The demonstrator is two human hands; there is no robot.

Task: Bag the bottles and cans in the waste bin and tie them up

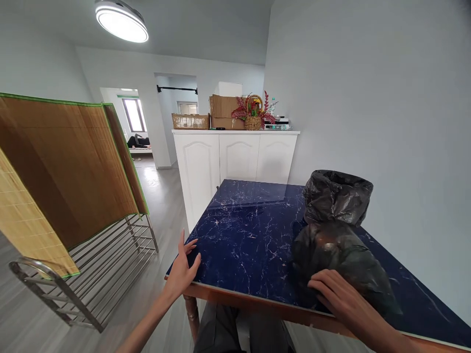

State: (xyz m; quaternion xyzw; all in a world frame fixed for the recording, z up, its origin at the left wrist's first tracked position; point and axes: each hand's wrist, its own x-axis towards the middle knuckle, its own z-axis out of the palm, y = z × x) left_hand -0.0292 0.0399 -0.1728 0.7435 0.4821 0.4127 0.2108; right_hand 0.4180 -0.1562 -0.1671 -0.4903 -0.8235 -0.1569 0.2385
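Note:
A dark blue marbled table [250, 235] with a wooden rim stands before me. My left hand [184, 267] lies flat on its near left corner, fingers stretched out, holding nothing. A black plastic bag [336, 235], bunched and open at the top, sits on the right side of the table near the wall. My right hand [342, 299] rests on the bag's near lower end, fingers curved over the plastic and pressing on it.
A folded bamboo mat [69, 171] lies over a steel rack [91, 279] at the left. White cabinets [235, 162] behind the table carry cardboard boxes [224, 112] and a flower basket [253, 113]. Grey floor runs between rack and table. A white wall is at the right.

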